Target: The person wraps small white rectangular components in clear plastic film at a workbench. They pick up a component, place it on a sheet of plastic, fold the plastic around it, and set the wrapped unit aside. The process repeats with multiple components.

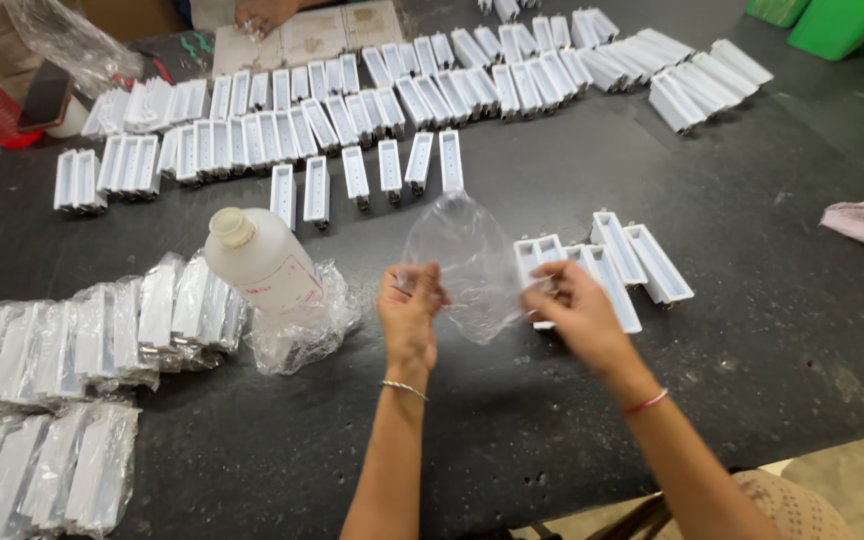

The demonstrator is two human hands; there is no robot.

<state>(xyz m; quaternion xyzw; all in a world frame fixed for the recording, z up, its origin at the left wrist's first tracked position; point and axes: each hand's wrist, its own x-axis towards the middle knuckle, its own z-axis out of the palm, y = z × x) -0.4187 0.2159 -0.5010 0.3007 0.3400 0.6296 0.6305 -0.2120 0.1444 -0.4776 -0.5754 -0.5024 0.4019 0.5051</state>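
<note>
Two hands are seen from the head camera above a dark table: a clear bag is pinched at its left edge by the left hand and at its right edge by the right hand, and is held spread between them just above the table. Four white trays are laid just behind the right hand, a white bottle is lying left of the left hand (on crumpled plastic), bagged trays are piled at the far left, and rows of trays are lined across the back.
</note>
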